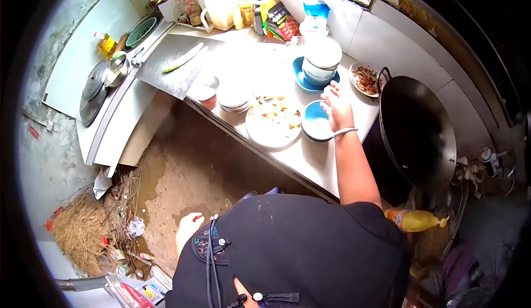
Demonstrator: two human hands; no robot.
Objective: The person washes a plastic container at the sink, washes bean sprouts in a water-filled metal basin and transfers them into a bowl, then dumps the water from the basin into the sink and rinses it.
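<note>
My right hand [336,107] reaches over the counter with its fingers apart, a pale band on the wrist. It holds nothing that I can make out. Just left of its fingertips is a small blue-lined bowl [316,121]; above them stand stacked white bowls [323,53] in a blue dish [302,76]. A large white plate [270,138] with pale cut food lies further left. My left hand [189,224] hangs low beside the black clothing, fingers loosely bent and partly apart, with nothing seen in it.
A large dark wok [420,131] stands right of the counter [326,164], near a plate of brown food [366,80]. At the left a cutting board [160,70] bears a long green-white vegetable [183,59]. A yellow bottle [417,220] lies at lower right. Straw [80,228] covers the floor's left.
</note>
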